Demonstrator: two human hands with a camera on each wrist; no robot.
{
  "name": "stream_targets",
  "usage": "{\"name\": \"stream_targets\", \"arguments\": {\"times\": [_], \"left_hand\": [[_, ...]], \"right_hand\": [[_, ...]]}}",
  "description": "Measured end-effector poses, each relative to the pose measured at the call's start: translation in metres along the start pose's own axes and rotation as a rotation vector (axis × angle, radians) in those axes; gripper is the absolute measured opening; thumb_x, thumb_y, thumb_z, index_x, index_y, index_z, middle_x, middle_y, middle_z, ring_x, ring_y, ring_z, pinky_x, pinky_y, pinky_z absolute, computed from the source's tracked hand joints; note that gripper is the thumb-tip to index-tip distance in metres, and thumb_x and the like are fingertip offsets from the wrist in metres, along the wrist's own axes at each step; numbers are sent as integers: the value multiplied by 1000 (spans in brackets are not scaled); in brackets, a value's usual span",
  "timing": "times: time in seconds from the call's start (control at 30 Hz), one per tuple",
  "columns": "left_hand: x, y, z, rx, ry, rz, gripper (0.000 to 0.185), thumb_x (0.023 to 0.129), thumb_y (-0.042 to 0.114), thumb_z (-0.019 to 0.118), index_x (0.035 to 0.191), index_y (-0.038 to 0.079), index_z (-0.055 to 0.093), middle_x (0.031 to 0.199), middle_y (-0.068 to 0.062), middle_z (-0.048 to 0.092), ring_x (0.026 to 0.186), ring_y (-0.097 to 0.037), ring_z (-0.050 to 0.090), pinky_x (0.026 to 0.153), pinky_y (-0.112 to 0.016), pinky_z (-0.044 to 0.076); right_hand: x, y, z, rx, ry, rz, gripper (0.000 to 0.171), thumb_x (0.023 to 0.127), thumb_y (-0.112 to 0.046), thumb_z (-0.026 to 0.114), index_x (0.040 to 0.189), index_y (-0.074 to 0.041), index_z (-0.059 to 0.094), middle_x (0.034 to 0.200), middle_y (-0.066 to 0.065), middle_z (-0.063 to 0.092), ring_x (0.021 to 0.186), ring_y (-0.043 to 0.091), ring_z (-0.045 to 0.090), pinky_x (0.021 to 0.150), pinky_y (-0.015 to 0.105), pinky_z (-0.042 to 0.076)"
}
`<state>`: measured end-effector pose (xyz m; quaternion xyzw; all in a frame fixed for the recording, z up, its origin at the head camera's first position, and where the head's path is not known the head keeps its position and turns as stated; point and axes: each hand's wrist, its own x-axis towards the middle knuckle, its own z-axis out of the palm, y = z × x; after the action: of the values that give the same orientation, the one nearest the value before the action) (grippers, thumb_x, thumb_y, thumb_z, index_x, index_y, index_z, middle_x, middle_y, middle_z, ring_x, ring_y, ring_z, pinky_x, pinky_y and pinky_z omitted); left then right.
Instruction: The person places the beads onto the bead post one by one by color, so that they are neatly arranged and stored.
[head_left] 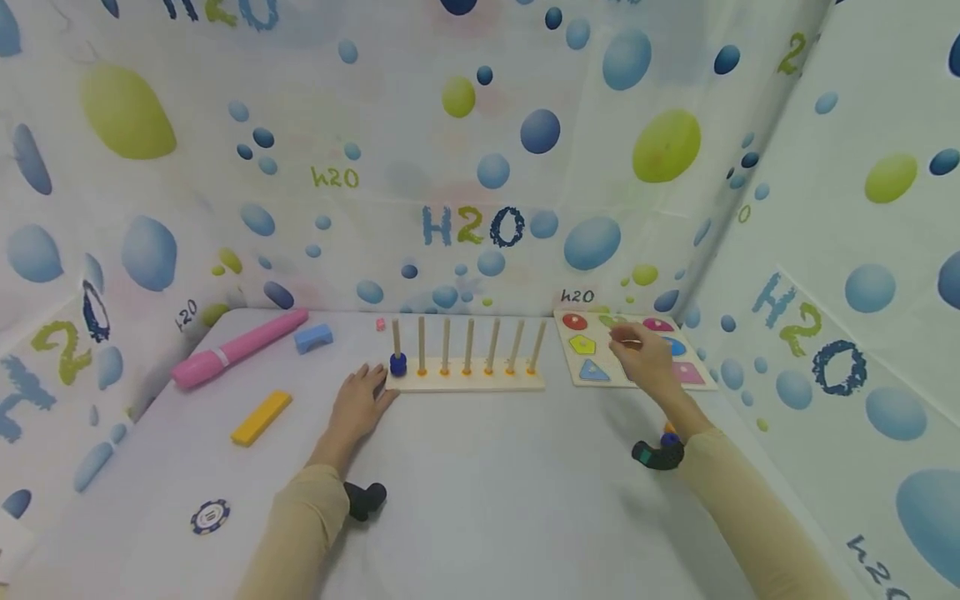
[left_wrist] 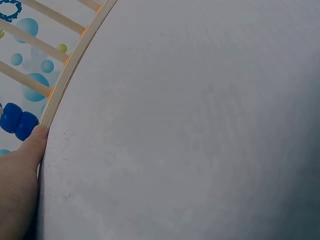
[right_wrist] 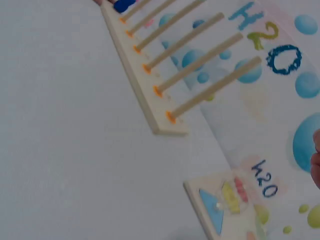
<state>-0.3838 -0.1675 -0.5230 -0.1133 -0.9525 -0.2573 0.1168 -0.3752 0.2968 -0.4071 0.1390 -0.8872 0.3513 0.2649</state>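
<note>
A wooden peg rack (head_left: 465,380) with several upright pegs stands at the far middle of the white table. Two blue beads (head_left: 398,364) sit on its leftmost peg. My left hand (head_left: 362,402) lies flat on the table with its fingertips against the rack's left end; the left wrist view shows a finger (left_wrist: 27,160) touching the rack's base (left_wrist: 60,90) beside the blue beads (left_wrist: 17,120). My right hand (head_left: 642,354) is over the shape puzzle board (head_left: 581,379), covering its middle. Whether it holds a piece is hidden. The puzzle board (right_wrist: 220,207) and rack (right_wrist: 145,85) show in the right wrist view.
A pink marker (head_left: 238,347), a blue block (head_left: 313,337), a yellow bar (head_left: 261,417) and a poker chip (head_left: 210,516) lie on the table's left side. A tiny pink piece (head_left: 380,324) sits behind the rack. Bubble-print curtains wall in three sides.
</note>
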Motion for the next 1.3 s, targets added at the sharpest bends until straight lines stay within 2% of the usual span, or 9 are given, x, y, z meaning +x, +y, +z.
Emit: {"name": "stream_targets", "arguments": {"times": [0.13, 0.3, 0.37, 0.5, 0.57, 0.7, 0.97, 1.13, 1.3], "left_hand": [[1, -1, 0, 7, 2, 4, 57, 93, 31, 59, 133, -7, 47, 138, -25, 44, 133, -44, 29, 112, -54, 17], [1, 0, 1, 5, -8, 4, 57, 93, 32, 59, 134, -7, 47, 138, -25, 45, 133, -44, 29, 112, -54, 17], [1, 0, -1, 9, -8, 2, 57, 94, 32, 58, 134, -7, 47, 138, -25, 44, 133, -44, 29, 112, -54, 16], [1, -1, -3, 15, -11, -1, 58, 94, 32, 58, 134, -8, 46, 139, -25, 43, 133, -44, 28, 112, -54, 16], [1, -1, -4, 18, -13, -4, 58, 94, 32, 58, 134, -8, 46, 139, -25, 43, 134, -44, 28, 113, -53, 16], [0, 0, -4, 16, -15, -6, 57, 94, 31, 59, 133, -8, 47, 139, -24, 44, 134, -44, 28, 113, -54, 16], [-2, 5, 0, -6, -18, 10, 57, 94, 31, 58, 133, -9, 47, 138, -24, 45, 133, -44, 29, 112, -54, 17], [-3, 5, 2, 7, -19, 10, 57, 94, 32, 58, 132, -8, 48, 138, -24, 45, 133, -44, 29, 112, -54, 18], [-2, 2, -1, 9, -5, 2, 57, 94, 32, 58, 132, -8, 48, 137, -24, 46, 133, -43, 30, 112, -54, 18]], "right_hand": [[-29, 26, -20, -45, -23, 27, 20, 86, -3, 67, 105, 3, 63, 98, 15, 67, 93, 31, 65, 80, 32, 55], [-71, 49, -38, -74, -87, 123, 20, 89, -6, 64, 108, 0, 62, 102, 13, 66, 96, 28, 63, 79, 14, 51], [-85, 55, -41, -85, -110, 155, 20, 90, -7, 63, 109, -2, 61, 103, 13, 66, 97, 28, 63, 79, 16, 52], [-106, 65, -44, -134, -126, 175, 19, 90, -8, 64, 109, -4, 61, 103, 12, 67, 97, 28, 64, 82, 32, 54], [-114, 68, -45, -159, -133, 175, 20, 90, -9, 65, 109, -4, 62, 102, 11, 67, 96, 28, 64, 82, 35, 53], [-126, 72, -50, -196, -142, 169, 20, 88, -8, 67, 107, -4, 63, 100, 10, 67, 93, 27, 64, 79, 33, 55], [-140, 78, -61, -297, -209, 125, 27, 80, -5, 74, 105, -1, 63, 98, 13, 66, 88, 32, 63, 77, 47, 55], [-139, 78, -62, -352, -244, 52, 29, 76, -4, 77, 102, 1, 65, 96, 14, 66, 87, 32, 63, 76, 47, 55], [-131, 73, -58, -330, -267, 42, 27, 75, -2, 77, 99, -2, 66, 93, 9, 67, 82, 26, 64, 74, 43, 56]]}}
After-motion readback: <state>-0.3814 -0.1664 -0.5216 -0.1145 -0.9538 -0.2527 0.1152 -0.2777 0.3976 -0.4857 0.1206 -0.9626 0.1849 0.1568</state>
